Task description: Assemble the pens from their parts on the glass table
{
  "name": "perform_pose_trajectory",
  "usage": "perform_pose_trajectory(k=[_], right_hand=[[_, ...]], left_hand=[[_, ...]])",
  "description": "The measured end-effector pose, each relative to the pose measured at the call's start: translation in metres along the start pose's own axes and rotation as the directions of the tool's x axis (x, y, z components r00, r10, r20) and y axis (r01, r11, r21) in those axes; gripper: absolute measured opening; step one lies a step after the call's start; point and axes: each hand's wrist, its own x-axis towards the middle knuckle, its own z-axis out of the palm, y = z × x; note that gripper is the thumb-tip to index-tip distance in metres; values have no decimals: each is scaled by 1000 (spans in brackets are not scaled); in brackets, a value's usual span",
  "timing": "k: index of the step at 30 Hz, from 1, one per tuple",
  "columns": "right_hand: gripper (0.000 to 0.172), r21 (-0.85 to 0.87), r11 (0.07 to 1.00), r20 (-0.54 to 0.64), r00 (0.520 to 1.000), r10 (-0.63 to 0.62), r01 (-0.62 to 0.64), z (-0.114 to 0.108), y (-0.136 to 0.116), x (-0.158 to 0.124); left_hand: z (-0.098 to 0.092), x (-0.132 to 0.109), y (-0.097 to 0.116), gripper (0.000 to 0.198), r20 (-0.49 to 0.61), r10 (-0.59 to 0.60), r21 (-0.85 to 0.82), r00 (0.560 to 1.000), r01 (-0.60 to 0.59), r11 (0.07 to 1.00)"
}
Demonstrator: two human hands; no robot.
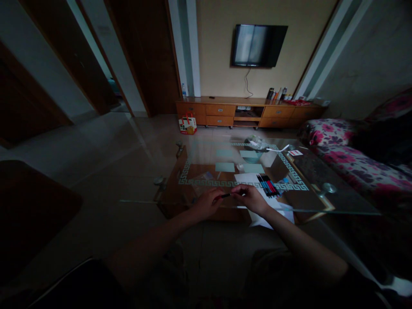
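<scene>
Over the near edge of the glass table [206,148], my left hand [208,202] and my right hand [249,197] face each other with a dark pen [226,195] between them. The left fingers are closed on one end of the pen. At its other end, the right thumb and fingertips are pinched together. Just beyond my right hand, a row of black, blue and red pens [268,185] lies side by side on white paper [249,177]. More paper sheets [273,216] show below my right wrist.
On the table's far side are a crumpled plastic bag [256,142], a white strip [278,149] and a card [295,152]. A flowered sofa [350,165] stands to the right. Beyond the table are a paper bag [187,124] and a wooden TV cabinet [220,110].
</scene>
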Motion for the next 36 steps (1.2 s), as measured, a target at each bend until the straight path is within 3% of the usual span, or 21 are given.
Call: perform_pose_trajectory(k=[14, 21, 29, 36], right_hand=[[23, -18, 1000, 101, 995, 22, -20, -1, -4, -4], [29, -147, 988, 147, 989, -23, 45, -1, -7, -6], [43, -303, 952, 157, 988, -3, 51, 0, 0, -6], [56, -295, 956, 187, 981, 49, 8, -1, -5, -10]], left_hand=[[-2, -2, 1, 25, 32, -15, 28, 999, 14, 999], [-3, -2, 1, 26, 55, -12, 38, 998, 10, 999], [0, -4, -3, 29, 68, 1, 49, 998, -5, 999], [-2, -3, 1, 30, 80, 7, 23, 997, -9, 1000]])
